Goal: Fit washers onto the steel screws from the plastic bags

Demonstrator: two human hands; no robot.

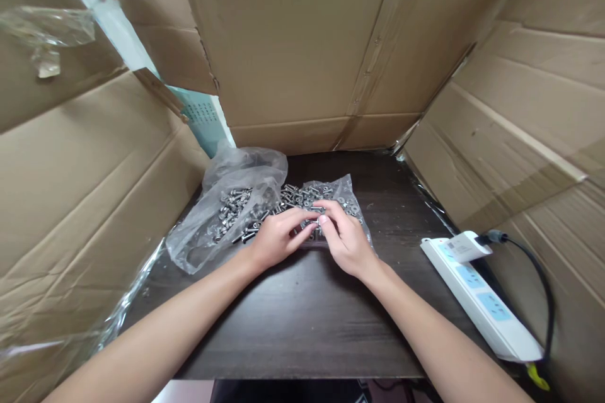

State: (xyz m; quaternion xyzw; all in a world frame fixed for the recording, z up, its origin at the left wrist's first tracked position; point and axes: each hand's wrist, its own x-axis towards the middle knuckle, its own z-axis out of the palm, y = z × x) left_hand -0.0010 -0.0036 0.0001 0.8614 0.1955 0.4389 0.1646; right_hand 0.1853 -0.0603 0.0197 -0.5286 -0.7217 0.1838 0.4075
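My left hand (282, 234) and my right hand (347, 236) meet over the middle of the dark table, fingertips almost touching. Both are closed in a pinch around a small metal bolt (318, 221), mostly hidden by the fingers. Just behind and left of them, loose bolts (232, 206) lie in and at the mouth of a clear plastic bag (189, 245). A second, flatter plastic bag (344, 185) lies under and behind my right hand, with small nuts, washers and bolts on it.
Cardboard walls (302, 44) enclose the dark table (293, 321) at the back and both sides. On the right lies a white power strip (482, 302) with a white adapter (466, 247) and a black cable (543, 277). A printed sheet (201, 113) shows through a gap at back left.
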